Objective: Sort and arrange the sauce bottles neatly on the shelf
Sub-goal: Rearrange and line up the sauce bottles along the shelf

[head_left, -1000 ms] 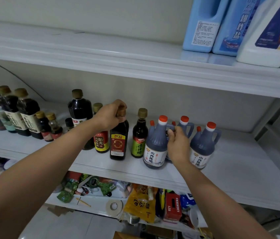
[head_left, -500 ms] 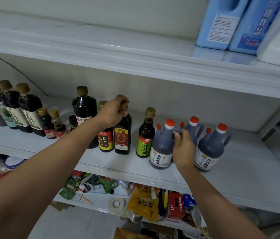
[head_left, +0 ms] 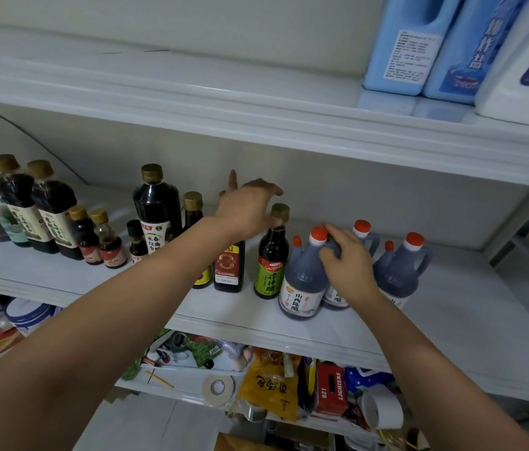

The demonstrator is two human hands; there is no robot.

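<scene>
Dark sauce bottles stand along the white middle shelf [head_left: 451, 336]. My left hand [head_left: 247, 209] hovers with fingers spread above a square bottle with a red label [head_left: 229, 268], holding nothing. Its thumb is close to the gold cap of the green-label bottle [head_left: 269, 275] beside it. My right hand [head_left: 344, 262] is closed around the handle of the front vinegar jug [head_left: 302, 281], which has a red cap. Two more such jugs [head_left: 399, 268] stand behind and to the right. A tall round bottle [head_left: 156, 209] stands left of my left arm.
Several tall bottles [head_left: 29, 209] and small ones [head_left: 107, 242] crowd the shelf's left end. Blue and white detergent jugs [head_left: 409, 43] sit on the upper shelf. The lower shelf holds a tape roll [head_left: 217, 387], a yellow bag [head_left: 269, 385] and a red box [head_left: 331, 392].
My left hand has let go of the red-label bottle's cap, lifted and spread its fingers. My right hand stays on the front jug's handle.
</scene>
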